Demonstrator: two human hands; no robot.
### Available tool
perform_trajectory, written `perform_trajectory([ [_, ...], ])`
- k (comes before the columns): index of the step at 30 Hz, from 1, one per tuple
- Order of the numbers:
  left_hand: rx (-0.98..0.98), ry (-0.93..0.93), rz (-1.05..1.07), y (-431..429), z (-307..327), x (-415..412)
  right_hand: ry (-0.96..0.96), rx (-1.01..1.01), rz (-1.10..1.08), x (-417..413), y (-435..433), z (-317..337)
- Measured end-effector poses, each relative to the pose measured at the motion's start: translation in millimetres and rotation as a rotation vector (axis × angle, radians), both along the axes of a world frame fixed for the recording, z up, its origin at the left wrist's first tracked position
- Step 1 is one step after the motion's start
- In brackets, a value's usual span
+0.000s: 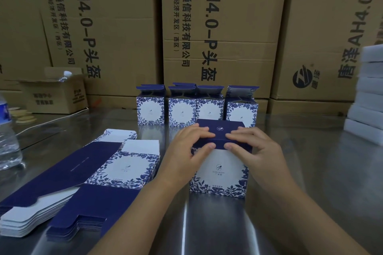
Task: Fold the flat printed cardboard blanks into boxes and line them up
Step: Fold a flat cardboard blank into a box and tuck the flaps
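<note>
A blue-and-white floral box (219,174) stands upright on the steel table in front of me. Both hands rest on its dark blue lid: my left hand (186,147) presses the left side of the lid, my right hand (250,147) the right side, thumbs on the front edge. Behind it, several folded boxes (182,109) stand in a row with their top flaps open. A stack of flat printed blanks (87,174) lies at the left of the table.
Large brown cartons (217,27) form a wall behind the table. A small open carton (56,95) and a water bottle (8,136) sit at the left. White foam blocks (366,99) are stacked at the right edge.
</note>
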State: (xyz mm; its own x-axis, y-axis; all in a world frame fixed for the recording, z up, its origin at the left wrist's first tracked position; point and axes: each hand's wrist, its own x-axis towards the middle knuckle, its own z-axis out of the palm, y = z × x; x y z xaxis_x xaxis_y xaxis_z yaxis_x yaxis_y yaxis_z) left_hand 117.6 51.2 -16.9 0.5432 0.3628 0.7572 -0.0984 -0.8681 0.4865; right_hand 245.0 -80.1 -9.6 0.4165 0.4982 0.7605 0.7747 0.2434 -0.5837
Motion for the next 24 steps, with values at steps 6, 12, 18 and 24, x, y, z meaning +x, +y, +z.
perform_trajectory([
  [6, 0.077, -0.033, 0.022, -4, -1, 5, 0.030, 0.055, -0.069, -9, 10, -7],
  [12, 0.015, -0.051, 0.008, -8, -4, 7, 0.020, 0.071, -0.082, -14, 14, -8],
  [18, -0.053, -0.129, 0.044, -13, -7, 17, -0.034, 0.036, -0.106, -14, 14, -1],
  [24, -0.088, -0.116, 0.000, -13, -6, 14, -0.048, 0.032, -0.081, -10, 12, 0],
])
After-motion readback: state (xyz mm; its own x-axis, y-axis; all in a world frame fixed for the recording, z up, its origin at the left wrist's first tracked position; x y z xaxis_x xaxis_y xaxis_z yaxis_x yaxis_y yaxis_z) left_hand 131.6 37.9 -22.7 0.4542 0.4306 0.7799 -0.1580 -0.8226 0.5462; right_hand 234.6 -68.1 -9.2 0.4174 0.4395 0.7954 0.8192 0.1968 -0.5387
